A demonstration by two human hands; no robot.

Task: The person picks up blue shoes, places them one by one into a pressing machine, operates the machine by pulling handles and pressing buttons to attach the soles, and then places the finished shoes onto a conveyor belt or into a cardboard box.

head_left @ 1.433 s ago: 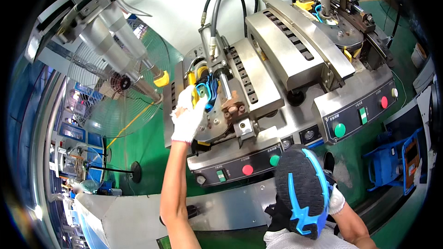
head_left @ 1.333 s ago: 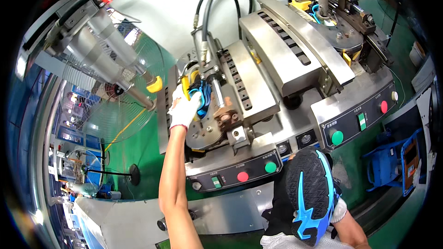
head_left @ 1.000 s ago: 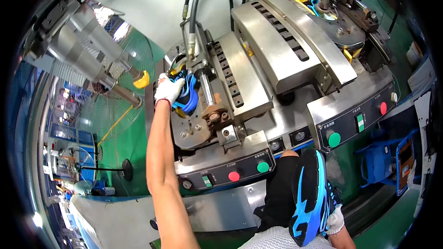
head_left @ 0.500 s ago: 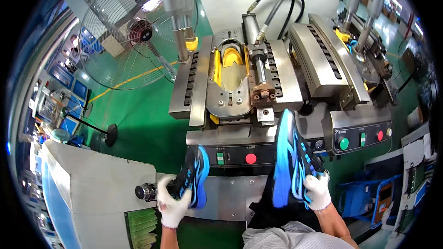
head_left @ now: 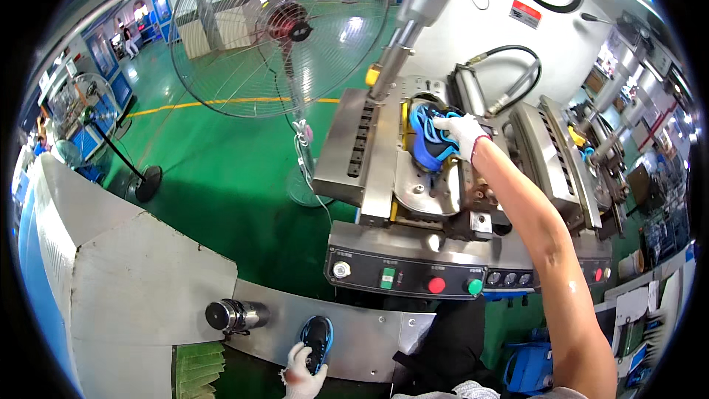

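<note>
My right hand (head_left: 464, 133) wears a white knit glove and is closed on a blue-and-black sneaker (head_left: 430, 149). This shoe sits within the yellow-lined mould of the metal pressing machine (head_left: 428, 196), and the glove covers part of its upper. Low in the view, my left hand (head_left: 301, 374), also gloved, has its fingers round the near end of a second sneaker (head_left: 318, 336), black with a blue sole edge. That shoe is over the grey metal shelf (head_left: 351, 318), sole down; whether it fully rests there I cannot tell.
A steel flask (head_left: 236, 315) lies left of the second sneaker. The control panel (head_left: 410, 275) with coloured buttons runs along the machine's front. A large caged fan (head_left: 288, 26) stands at the far left of the machine, and a second press station (head_left: 550, 151) is to the right.
My right hand has carried its sneaker up and away from me into the machine's mould. My left hand has lowered the other shoe toward the shelf. The view has turned left.
</note>
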